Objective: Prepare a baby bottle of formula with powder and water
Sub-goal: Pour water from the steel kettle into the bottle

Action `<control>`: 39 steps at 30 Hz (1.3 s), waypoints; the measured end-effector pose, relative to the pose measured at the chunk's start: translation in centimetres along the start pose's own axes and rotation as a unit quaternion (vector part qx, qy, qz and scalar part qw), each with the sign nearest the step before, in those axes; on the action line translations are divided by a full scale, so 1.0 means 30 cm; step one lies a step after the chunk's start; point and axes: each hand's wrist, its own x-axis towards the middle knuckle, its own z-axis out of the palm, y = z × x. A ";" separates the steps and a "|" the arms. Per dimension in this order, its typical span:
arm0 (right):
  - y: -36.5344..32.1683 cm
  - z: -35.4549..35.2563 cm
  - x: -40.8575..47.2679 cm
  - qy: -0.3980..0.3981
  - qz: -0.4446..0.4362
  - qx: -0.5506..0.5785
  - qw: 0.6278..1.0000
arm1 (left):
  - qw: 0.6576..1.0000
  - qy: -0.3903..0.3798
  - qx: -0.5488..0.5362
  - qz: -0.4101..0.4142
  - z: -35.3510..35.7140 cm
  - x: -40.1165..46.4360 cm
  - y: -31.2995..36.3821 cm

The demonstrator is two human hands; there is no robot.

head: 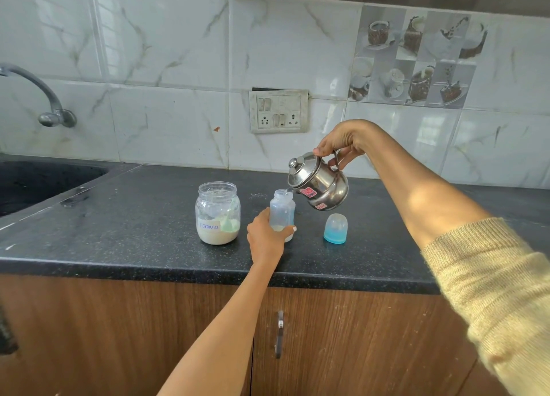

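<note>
An open clear baby bottle (282, 209) stands upright on the dark counter (143, 217), with pale powder at its bottom. My left hand (265, 238) grips its lower part. My right hand (342, 145) holds a small steel kettle (320, 184) by the handle, tilted left, its spout over the bottle's mouth with water running in. A lidless glass jar (218, 214) labelled "Formula" sits to the left of the bottle, holding white powder and a green scoop. The bottle's blue-tinted cap (335, 228) stands to the right of the bottle.
A dark sink (35, 181) is set into the counter at the far left, under a wall tap (44, 98). A switch and socket plate (279, 111) is on the tiled wall behind. Wooden cabinet doors with a handle (279, 333) lie below the counter edge.
</note>
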 end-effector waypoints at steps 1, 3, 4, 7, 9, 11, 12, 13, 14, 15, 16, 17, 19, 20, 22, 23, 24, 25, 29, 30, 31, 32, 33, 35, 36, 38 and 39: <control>0.000 0.000 0.001 0.001 -0.001 -0.002 1.000 | 1.000 0.000 -0.001 0.001 0.000 0.000 0.000; 0.001 0.000 0.003 0.004 -0.001 -0.003 1.000 | 1.000 -0.002 -0.001 0.004 -0.002 0.000 -0.001; 0.001 0.000 0.004 0.004 0.000 -0.004 1.000 | 1.000 -0.003 -0.001 0.006 -0.003 -0.001 -0.001; 0.001 -0.001 0.004 0.004 0.004 -0.007 1.000 | 1.000 -0.003 0.002 0.009 -0.004 -0.002 0.001; 0.001 -0.003 0.003 0.006 0.003 -0.010 1.000 | 1.000 -0.005 0.002 0.010 -0.005 -0.003 0.002; 0.002 -0.004 0.003 0.009 0.002 -0.010 1.000 | 1.000 -0.005 0.001 0.008 -0.006 -0.004 0.003; 0.002 -0.005 0.003 0.010 0.002 -0.009 1.000 | 1.000 -0.005 0.002 0.008 -0.006 -0.004 0.004; 0.002 -0.006 0.002 0.010 0.002 -0.010 1.000 | 1.000 -0.005 0.004 0.008 -0.006 -0.004 0.004; 0.001 -0.006 0.002 0.009 0.001 -0.012 1.000 | 1.000 -0.005 0.005 0.009 -0.006 -0.005 0.005; 0.000 -0.006 0.001 0.008 0.001 -0.013 1.000 | 1.000 -0.005 0.006 0.010 -0.006 -0.006 0.006; -0.001 -0.006 0.000 0.007 -0.001 -0.015 1.000 | 1.000 -0.005 0.005 0.010 -0.007 -0.006 0.008; -0.003 -0.007 -0.001 0.006 -0.002 -0.017 1.000 | 1.000 -0.004 0.004 0.009 -0.007 -0.007 0.008; -0.005 -0.006 0.000 0.005 -0.004 -0.020 1.000 | 1.000 -0.003 0.003 0.007 -0.007 -0.007 0.009; -0.007 -0.006 0.000 0.005 -0.005 -0.021 1.000 | 1.000 -0.004 0.003 0.006 -0.007 -0.007 0.010; -0.009 -0.005 0.001 0.005 -0.005 -0.023 1.000 | 1.000 -0.005 0.002 0.003 -0.007 -0.006 0.012; -0.009 -0.005 0.001 0.005 -0.005 -0.023 1.000 | 1.000 -0.005 0.002 0.000 -0.007 -0.007 0.012; -0.010 -0.004 0.001 0.005 -0.004 -0.023 1.000 | 1.000 -0.004 0.002 -0.001 -0.007 -0.007 0.012; -0.010 -0.004 0.001 0.005 -0.004 -0.022 1.000 | 1.000 -0.003 0.002 -0.002 -0.006 -0.007 0.012; -0.009 -0.006 -0.001 0.002 -0.004 -0.023 1.000 | 1.000 -0.004 0.000 -0.004 -0.007 -0.009 0.013; -0.008 -0.006 -0.001 0.001 -0.004 -0.023 1.000 | 1.000 -0.004 -0.002 -0.005 -0.008 -0.010 0.013; -0.007 -0.006 -0.001 0.000 -0.004 -0.023 1.000 | 1.000 -0.004 -0.003 -0.005 -0.008 -0.010 0.013; -0.007 -0.007 0.000 0.001 -0.004 -0.022 1.000 | 1.000 -0.004 -0.005 -0.005 -0.009 -0.010 0.013; -0.008 -0.007 0.000 0.002 -0.005 -0.021 1.000 | 1.000 -0.005 -0.006 -0.005 -0.009 -0.011 0.013; -0.010 -0.007 -0.001 0.003 -0.006 -0.023 1.000 | 1.000 -0.005 -0.007 -0.005 -0.010 -0.011 0.014; -0.012 -0.007 -0.002 0.002 -0.006 -0.025 1.000 | 1.000 -0.005 -0.008 -0.005 -0.010 -0.010 0.015; -0.014 -0.007 -0.002 0.002 -0.005 -0.028 1.000 | 1.000 -0.006 -0.011 -0.006 -0.010 -0.010 0.015; -0.016 -0.006 -0.001 0.003 -0.005 -0.029 1.000 | 1.000 -0.006 -0.011 -0.007 -0.011 -0.010 0.014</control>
